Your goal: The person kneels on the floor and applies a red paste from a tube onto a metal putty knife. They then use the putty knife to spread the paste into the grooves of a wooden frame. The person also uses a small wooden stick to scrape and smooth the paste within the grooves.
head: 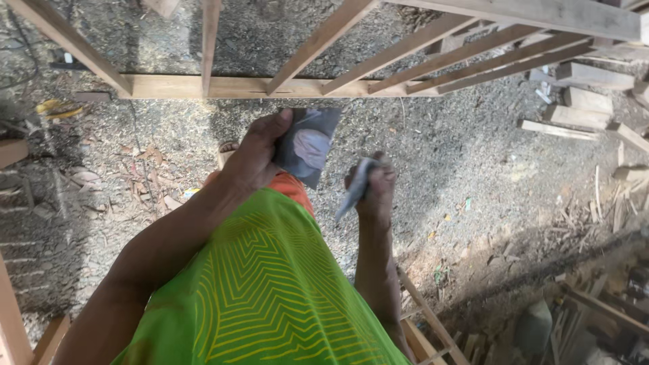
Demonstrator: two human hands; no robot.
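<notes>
Both bare forearms extend forward from the lower frame, elbows bent, hands level in front of the torso. The left hand (253, 157) is closed in a pinch, thumb uppermost, knuckles toward the camera. The right hand (376, 189) is clenched in a fist, wrist upright, near the left but apart.

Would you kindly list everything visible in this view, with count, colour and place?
Wooden slatted frame: one, pale brown, across the top.
Flat board with a putty smear: one, dark grey, centre, in the left hand.
Small blade-like tool: one, grey, centre right, in the right hand.
Wood offcuts: several, pale brown, upper right on the ground.
Ground with sawdust: grey-brown, throughout.
Garment: one, green with yellow lines, bottom centre.
Left hand: grips the board.
Right hand: closed on the tool.
</notes>
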